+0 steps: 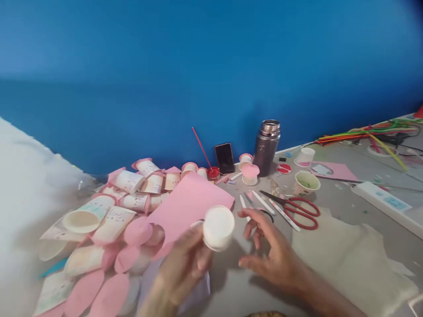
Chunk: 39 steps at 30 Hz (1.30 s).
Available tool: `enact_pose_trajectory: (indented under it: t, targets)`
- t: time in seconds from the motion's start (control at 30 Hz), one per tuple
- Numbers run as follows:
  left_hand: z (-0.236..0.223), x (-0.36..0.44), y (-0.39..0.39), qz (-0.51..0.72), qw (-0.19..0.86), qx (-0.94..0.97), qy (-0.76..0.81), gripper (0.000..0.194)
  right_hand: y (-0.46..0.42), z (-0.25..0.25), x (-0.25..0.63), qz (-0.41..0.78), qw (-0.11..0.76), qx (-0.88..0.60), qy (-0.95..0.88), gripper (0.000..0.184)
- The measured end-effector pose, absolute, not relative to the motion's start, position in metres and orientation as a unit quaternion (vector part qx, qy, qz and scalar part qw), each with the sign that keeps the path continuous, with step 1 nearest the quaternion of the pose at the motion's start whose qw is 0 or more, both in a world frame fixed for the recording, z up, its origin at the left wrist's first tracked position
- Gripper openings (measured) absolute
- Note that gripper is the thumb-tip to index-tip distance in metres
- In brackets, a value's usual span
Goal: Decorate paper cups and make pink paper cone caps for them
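Observation:
My left hand (188, 259) grips a small white paper cup (218, 226) by its side, with the round white end turned toward me. To the right of the cup, my right hand (267, 246) hovers with fingers parted and curved, holding nothing. Behind the cup lies a sheet of pink paper (194, 198) with a cut-out edge. Beyond my right fingertips are white marker pens (263, 202) and red-handled scissors (302, 212). Part of a purple sheet (198, 286) shows under my left hand.
Paper cups with pink paper (127, 180) are heaped at the left. A dark steel flask (267, 147) and a phone (224, 157) stand by the blue wall. At the right are a patterned cup (306, 182), a power strip (390, 204), pale cloth-like sheet (346, 259) and coloured pipe cleaners (357, 134).

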<state>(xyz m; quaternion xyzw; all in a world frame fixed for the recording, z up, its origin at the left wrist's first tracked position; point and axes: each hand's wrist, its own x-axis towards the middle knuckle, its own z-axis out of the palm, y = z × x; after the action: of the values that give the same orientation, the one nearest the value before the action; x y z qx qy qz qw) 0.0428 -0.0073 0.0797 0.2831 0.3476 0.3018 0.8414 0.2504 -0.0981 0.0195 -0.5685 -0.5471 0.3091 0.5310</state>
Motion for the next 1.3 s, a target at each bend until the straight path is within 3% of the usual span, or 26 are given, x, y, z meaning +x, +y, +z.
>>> enact_pose_trajectory:
  t: [0.07,0.17,0.23,0.4,0.47,0.57,0.67,0.77,0.93,1.03,1.3]
  targets:
    - [0.037,0.062,-0.024,0.181,0.894,0.25,0.325,0.035,-0.097,0.022,0.258,0.289,0.522,-0.544,-0.59,0.075]
    - [0.013,0.074,-0.029,0.139,0.908,0.242,0.313,0.034,-0.095,0.029,0.269,0.302,0.485,-0.535,-0.622,0.06]
    - [0.015,0.075,-0.029,0.169,0.882,0.288,0.333,0.034,-0.09,0.033,0.272,0.301,0.463,-0.557,-0.621,0.053]
    - [0.025,0.076,-0.034,0.378,0.711,0.471,0.359,0.053,-0.071,0.033,0.253,0.227,0.441,-0.648,-0.578,0.054]
    - [0.022,0.076,-0.034,0.388,0.674,0.525,0.346,0.06,-0.066,0.028,0.241,0.213,0.437,-0.637,-0.598,0.051]
    - [0.011,0.075,-0.029,0.375,0.633,0.566,0.372,0.056,-0.069,0.021,0.236,0.255,0.436,-0.596,-0.624,0.051]
    - [0.001,0.075,-0.024,0.351,0.701,0.491,0.381,0.056,-0.083,0.017,0.257,0.321,0.418,-0.618,-0.584,0.05]
    - [-0.002,0.074,-0.02,0.333,0.802,0.342,0.36,0.064,-0.099,0.01,0.302,0.274,0.395,-0.723,-0.497,0.023]
    - [0.002,0.073,-0.015,0.283,0.873,0.203,0.342,0.052,-0.113,-0.01,0.358,0.096,0.303,-0.841,-0.438,0.027]
    - [0.003,0.072,-0.014,0.272,0.883,0.186,0.335,0.046,-0.113,-0.015,0.358,0.107,0.256,-0.823,-0.496,0.027]
    - [-0.003,0.073,-0.016,0.276,0.889,0.201,0.304,0.055,-0.087,0.003,0.347,0.108,0.096,-0.821,-0.552,0.027]
